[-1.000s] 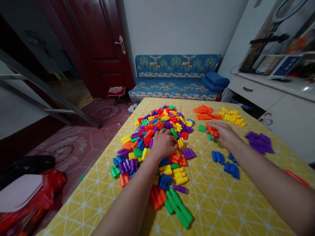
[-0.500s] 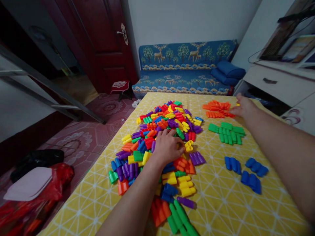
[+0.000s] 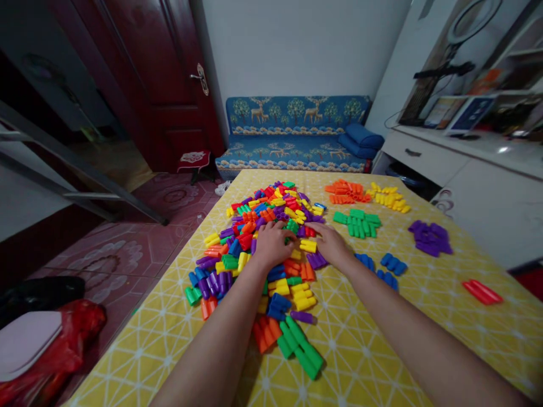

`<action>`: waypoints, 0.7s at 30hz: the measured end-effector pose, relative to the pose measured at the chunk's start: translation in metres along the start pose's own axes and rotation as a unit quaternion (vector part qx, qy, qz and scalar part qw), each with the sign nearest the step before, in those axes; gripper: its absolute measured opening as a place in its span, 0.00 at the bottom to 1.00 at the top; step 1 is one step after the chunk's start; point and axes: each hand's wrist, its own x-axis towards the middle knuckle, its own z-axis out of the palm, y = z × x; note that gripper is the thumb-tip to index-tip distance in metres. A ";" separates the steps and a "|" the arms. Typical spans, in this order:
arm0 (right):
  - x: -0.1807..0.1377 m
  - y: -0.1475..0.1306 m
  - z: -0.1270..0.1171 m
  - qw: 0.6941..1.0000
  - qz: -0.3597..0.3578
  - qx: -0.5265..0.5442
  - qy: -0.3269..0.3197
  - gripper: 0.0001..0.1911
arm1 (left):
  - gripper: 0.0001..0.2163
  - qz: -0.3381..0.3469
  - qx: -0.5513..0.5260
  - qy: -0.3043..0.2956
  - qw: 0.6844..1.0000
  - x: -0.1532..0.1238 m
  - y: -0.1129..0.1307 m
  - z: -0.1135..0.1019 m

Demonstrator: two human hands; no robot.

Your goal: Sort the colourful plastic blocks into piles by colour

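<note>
A mixed pile of plastic bullet-shaped building blocks (image 3: pixel 241 226) in several colours covers the left half of the table. My left hand (image 3: pixel 274 246) rests on the pile's right side, fingers curved and apart, next to a green block (image 3: pixel 292 226); what lies under the palm is hidden. Just right of it, my right hand (image 3: pixel 335 246) reaches in with fingers stretched and apart. Its thumb side is right beside a yellow block (image 3: pixel 308 245); I cannot tell if they touch. A purple block (image 3: pixel 316 260) lies below that.
On the right of the yellow tablecloth (image 3: pixel 360 362) lie groups of orange (image 3: pixel 345 191), yellow (image 3: pixel 388 196), green (image 3: pixel 357 223), purple (image 3: pixel 430 237) and blue blocks (image 3: pixel 393 263), plus a red block (image 3: pixel 482 291). Beyond stands a blue sofa (image 3: pixel 288 148); a white cabinet (image 3: pixel 470 186) is on the right.
My right hand has come from the orange group back to the pile, beside the yellow block. My left hand stays at the pile. The view has shifted right.
</note>
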 end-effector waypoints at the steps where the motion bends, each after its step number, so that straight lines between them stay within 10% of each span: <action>1: -0.002 -0.005 0.001 0.999 -0.006 -0.038 -0.016 0.30 | 0.12 0.001 0.003 -0.004 1.000 0.000 0.000 0.000; 8: -0.007 -0.028 -0.014 0.984 0.021 -0.167 -0.061 0.15 | 0.14 -0.011 -0.009 -0.003 1.000 0.002 -0.002 -0.002; 21: -0.053 -0.023 0.013 0.987 0.092 -0.007 0.130 0.16 | 0.21 0.019 0.045 0.019 0.999 0.003 0.008 -0.002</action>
